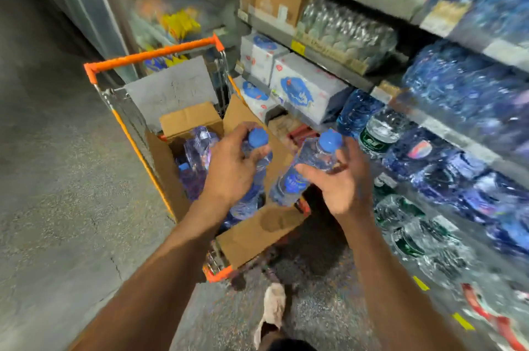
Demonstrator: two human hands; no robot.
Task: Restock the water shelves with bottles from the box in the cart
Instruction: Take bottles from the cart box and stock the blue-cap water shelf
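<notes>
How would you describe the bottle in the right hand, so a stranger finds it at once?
Start at the orange-framed cart beside the shelves. Just right of its cardboard box, the right hand grips a clear bottle. Unlike its blue-capped twin, it leans toward the shelves.

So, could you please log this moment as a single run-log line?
left hand: grips bottle | right hand: grips second bottle | box: open, in cart, bottles left | shelves: right

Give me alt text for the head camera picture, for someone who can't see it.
A person holds a blue-capped water bottle in each hand, left hand and right hand, above an open cardboard box of bottles in an orange-trimmed cart. Shelves of packaged water run along the right.
</notes>
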